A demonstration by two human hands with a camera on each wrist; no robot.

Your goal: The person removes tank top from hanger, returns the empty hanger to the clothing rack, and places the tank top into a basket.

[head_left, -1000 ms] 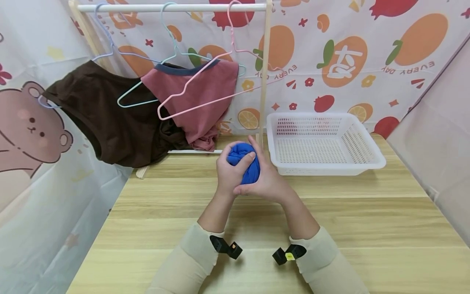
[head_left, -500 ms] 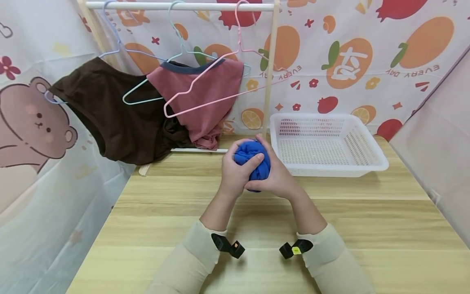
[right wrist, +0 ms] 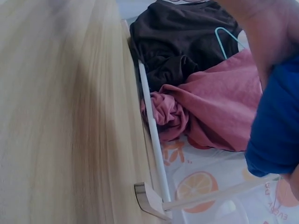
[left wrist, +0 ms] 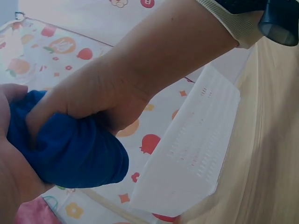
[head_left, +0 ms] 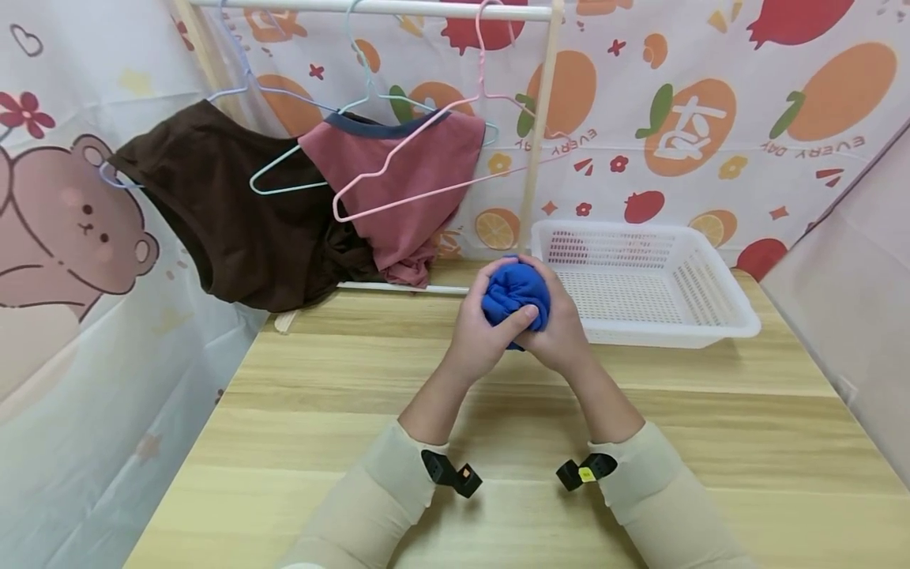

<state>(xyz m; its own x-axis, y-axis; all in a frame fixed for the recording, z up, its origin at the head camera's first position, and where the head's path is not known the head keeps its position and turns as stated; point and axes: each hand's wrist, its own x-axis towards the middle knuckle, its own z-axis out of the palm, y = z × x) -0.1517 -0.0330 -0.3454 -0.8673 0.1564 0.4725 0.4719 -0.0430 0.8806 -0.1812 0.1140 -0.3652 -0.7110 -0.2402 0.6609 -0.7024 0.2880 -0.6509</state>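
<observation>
A bundle of blue cloth (head_left: 515, 292), rolled into a ball, is held between both hands above the wooden table. The left hand (head_left: 482, 332) grips its left side, with the thumb lying across the front. Around the right side curls the right hand (head_left: 565, 328). In the left wrist view the blue cloth (left wrist: 79, 149) bulges out below the fingers. The right wrist view shows only part of the blue cloth (right wrist: 275, 121), at the right edge. What kind of cloth item it is cannot be made out.
Behind the hands stands a rack (head_left: 543, 118) with a brown garment (head_left: 235, 213), a pink garment (head_left: 419, 182) and a bare pink hanger (head_left: 419, 207). A white perforated basket (head_left: 711, 332) sits at the right back of the wooden table (head_left: 320, 379).
Both hands have shifted right in the head view with the blue cloth, nearer the basket's left side. The head view has also shifted slightly. The right thumb is now less visible.
</observation>
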